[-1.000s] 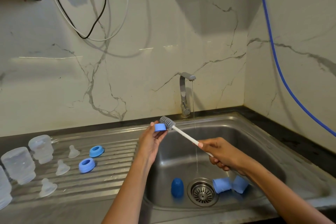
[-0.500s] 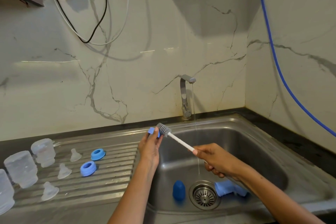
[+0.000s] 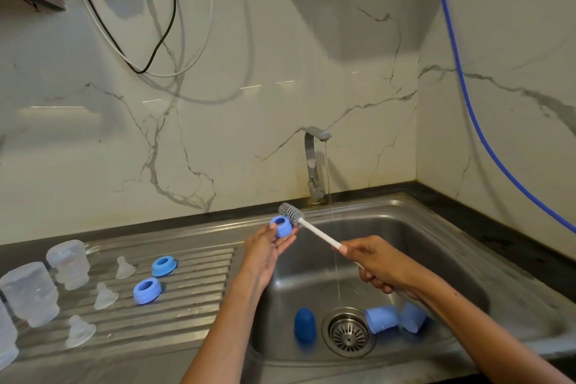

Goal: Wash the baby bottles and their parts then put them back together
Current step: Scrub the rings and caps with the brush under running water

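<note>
Over the sink's [image 3: 436,227] left rim, the left hand [image 3: 265,254] pinches a blue ring [image 3: 281,226]; the right hand [image 3: 378,265] grips the brush [image 3: 314,231], bristles touching the ring. Scrubbing step, likely; next, rinse it under the tap [image 3: 314,162], right of the ring.

The left hand [image 3: 265,254] has turned the blue ring [image 3: 281,226] opening-up, seemingly; the brush [image 3: 291,213] now sits beside it.

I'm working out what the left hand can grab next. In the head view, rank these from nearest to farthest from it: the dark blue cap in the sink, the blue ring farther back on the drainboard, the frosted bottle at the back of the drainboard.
From the left hand:
1. Dark blue cap, in the basin, below right.
2. Blue ring, drainboard, to the left.
3. Frosted bottle, far left.
</note>
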